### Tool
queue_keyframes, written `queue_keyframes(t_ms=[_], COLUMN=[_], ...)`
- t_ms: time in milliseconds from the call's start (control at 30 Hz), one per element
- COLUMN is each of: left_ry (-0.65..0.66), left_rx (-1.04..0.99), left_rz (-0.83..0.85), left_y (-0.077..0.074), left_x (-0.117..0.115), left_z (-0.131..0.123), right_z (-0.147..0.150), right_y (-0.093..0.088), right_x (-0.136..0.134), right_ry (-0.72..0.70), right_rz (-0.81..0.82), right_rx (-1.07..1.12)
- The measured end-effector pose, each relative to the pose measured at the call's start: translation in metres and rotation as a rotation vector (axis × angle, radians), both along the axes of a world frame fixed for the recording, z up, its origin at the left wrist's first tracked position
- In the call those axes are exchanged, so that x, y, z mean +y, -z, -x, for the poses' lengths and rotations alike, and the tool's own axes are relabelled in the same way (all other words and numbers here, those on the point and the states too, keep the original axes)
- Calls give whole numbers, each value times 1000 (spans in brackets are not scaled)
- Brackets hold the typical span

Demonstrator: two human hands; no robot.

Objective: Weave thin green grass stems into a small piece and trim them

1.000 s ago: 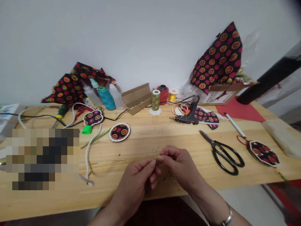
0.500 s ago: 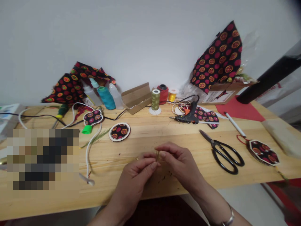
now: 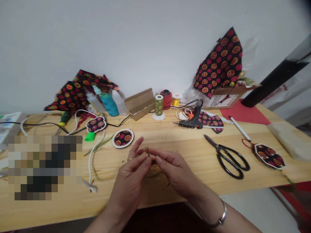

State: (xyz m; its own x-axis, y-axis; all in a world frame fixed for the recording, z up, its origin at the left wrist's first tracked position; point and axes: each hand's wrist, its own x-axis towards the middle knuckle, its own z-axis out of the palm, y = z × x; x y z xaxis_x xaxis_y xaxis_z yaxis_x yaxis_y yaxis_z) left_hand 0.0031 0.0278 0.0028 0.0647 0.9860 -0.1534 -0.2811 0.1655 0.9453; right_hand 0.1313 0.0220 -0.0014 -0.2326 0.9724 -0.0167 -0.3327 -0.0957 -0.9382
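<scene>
The left hand (image 3: 132, 176) and right hand (image 3: 173, 171) met fingertip to fingertip over the pale, grained wooden table (image 3: 170, 142). Together they pinched a small, frayed olive-brown tuft of thread (image 3: 147, 150), which stood up just above the knuckles near the table's front edge. The left hand was partly closed, its thumb pressed to the tuft and its forefinger lifted free. The right hand was curled, with its fingertips nipped on the same tuft. A thin ring (image 3: 130, 159) circled a left finger, and a smooth metal bangle (image 3: 222, 217) sat on the right wrist. Compared with half a second before, both hands had shifted farther onto the table and a little leftward, the forefinger had risen, and more of the bangle showed. There were three stiff fabric-covered pieces: a round disc (image 3: 123, 138), a flower-shaped piece (image 3: 96, 124) and an octagonal piece (image 3: 268, 156). Four thread spools stood along the wall: the teal spool (image 3: 109, 104), olive spool (image 3: 158, 105), red spool (image 3: 166, 97) and yellow spool (image 3: 176, 100). One pair of black-handled scissors (image 3: 228, 158) lay open to the right, well apart from the hands.
</scene>
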Motion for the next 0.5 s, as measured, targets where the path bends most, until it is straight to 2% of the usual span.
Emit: queue_keyframes(t_ms=[267,500], left_ry=[15,17], left_rx=[-104,-198], left_rz=[48,67], left_y=[-5,0], left_x=[0,0], left_z=[0,1], right_z=[-2,-5], right_y=[-14,-4], right_x=[2,1], right_ry=[-50,36], right_rz=[-59,-24], right_rx=[-169,-305])
